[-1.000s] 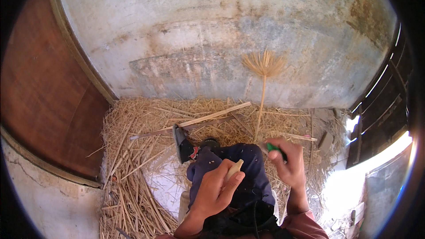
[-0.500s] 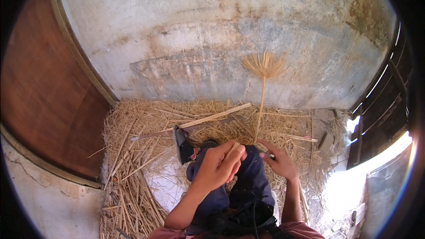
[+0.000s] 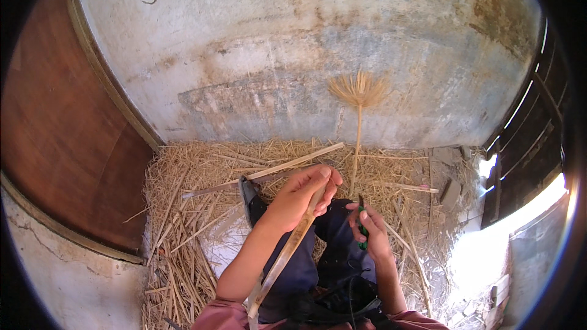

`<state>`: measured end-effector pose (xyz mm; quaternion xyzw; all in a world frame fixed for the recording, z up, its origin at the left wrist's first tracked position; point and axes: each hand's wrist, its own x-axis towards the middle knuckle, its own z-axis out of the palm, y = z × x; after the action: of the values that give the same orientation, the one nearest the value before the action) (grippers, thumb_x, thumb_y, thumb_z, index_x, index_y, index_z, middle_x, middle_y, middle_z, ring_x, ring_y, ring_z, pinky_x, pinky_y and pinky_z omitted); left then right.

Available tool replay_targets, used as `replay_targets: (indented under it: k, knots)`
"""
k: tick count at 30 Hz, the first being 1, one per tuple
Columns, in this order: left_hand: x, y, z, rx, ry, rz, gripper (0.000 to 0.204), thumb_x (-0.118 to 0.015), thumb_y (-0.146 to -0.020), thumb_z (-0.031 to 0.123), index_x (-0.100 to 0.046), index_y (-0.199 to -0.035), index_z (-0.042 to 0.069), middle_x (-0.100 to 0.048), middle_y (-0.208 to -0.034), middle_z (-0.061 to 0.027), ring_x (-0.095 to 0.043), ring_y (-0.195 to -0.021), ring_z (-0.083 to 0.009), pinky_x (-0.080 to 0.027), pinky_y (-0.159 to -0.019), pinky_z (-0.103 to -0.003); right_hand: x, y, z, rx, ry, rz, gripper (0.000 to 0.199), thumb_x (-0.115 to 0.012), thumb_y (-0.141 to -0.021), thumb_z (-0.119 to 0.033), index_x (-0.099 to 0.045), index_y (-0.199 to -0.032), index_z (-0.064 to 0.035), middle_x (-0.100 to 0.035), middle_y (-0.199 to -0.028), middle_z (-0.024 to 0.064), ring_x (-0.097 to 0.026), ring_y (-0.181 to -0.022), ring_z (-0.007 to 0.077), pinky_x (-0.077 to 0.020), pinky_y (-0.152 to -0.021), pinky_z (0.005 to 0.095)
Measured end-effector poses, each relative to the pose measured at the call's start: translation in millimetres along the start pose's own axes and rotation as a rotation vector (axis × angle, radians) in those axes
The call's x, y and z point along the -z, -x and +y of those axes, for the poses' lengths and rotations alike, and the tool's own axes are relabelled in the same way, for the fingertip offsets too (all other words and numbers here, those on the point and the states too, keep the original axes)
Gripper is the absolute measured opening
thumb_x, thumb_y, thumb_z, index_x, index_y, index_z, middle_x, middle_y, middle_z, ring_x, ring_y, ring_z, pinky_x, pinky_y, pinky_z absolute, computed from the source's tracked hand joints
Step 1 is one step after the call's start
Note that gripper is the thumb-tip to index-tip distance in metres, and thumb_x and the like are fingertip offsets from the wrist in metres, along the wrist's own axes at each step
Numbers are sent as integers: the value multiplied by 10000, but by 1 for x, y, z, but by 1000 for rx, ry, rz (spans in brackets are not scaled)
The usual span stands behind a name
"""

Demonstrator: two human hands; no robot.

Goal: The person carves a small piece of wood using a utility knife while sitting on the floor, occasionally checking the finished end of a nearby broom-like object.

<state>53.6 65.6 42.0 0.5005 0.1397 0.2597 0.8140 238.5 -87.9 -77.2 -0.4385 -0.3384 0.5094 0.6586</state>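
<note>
My left hand (image 3: pixel 309 192) is closed around the upper end of a long flat bamboo strip (image 3: pixel 286 253). The strip slants down past my left forearm toward my lap, with brownish marks on its pale face. In my right hand (image 3: pixel 377 235) is a small knife (image 3: pixel 362 225) with a green handle, its dark blade pointing up. The knife stays a short distance to the right of the strip, not touching it. Both hands are over my dark trousers (image 3: pixel 339 229).
Straw and split strips (image 3: pixel 183 269) cover the floor, with longer sticks (image 3: pixel 293 160) lying across it ahead. A straw broom (image 3: pixel 359 90) leans bristles-up against the stained wall (image 3: pixel 257 55). A brown panel (image 3: pixel 73 128) stands left; dark slats (image 3: pixel 529 146) and a brick-like block (image 3: pixel 450 189) are right.
The bamboo strip has swung from pointing toward me to slanting down beside my left forearm. My left hand moved slightly up; my right hand turned and its fingers curled, exposing the green-handled knife.
</note>
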Motion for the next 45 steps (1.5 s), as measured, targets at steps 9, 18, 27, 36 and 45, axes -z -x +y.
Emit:
replay_targets:
  k: [9,18,27,36,45]
  knots:
    - [-14,-6,-12,-60,-90,33,387,-597,-1133,357,-719,-1256,10,-658,-919,-58,-617,-849,-120,-505,-765,-294,-15,11,-17,123,-96,19,431,-683,-1062,-298,-643,-1347,24,-657,-982,75,-422,-554,49,-306,-502,221]
    - [-36,-2,-31,-109,258,135,491,-622,-1093,233,-481,-1535,75,-643,-1100,-56,-570,-970,-159,-469,-924,-337,-55,3,-52,265,108,140,458,-766,-1025,-230,-663,-1395,19,-755,-1048,78,-602,-699,59,-440,-604,201]
    - [-17,10,-42,-163,-100,201,490,-618,-1101,340,-467,-1495,90,-625,-1251,-86,-627,-1101,-190,-521,-966,-367,-47,-12,-54,253,152,120,298,-739,-1051,-165,-716,-1283,21,-815,-1028,119,-617,-722,64,-450,-624,211]
    - [-1,52,-68,222,0,-259,549,-490,-1114,623,-520,-1195,81,-443,-842,18,-379,-549,-50,-311,-489,-228,-48,-16,-79,269,241,41,296,-683,-1079,-205,-704,-1287,4,-793,-1036,101,-526,-681,40,-401,-588,234]
    - [-28,73,-49,65,-280,170,288,-662,-1116,301,-543,-1237,69,-519,-843,21,-425,-565,-55,-331,-526,-232,-26,-15,-95,600,953,-151,281,-790,-993,-293,-719,-1081,-36,-710,-895,117,-697,-729,257,-528,-652,364]
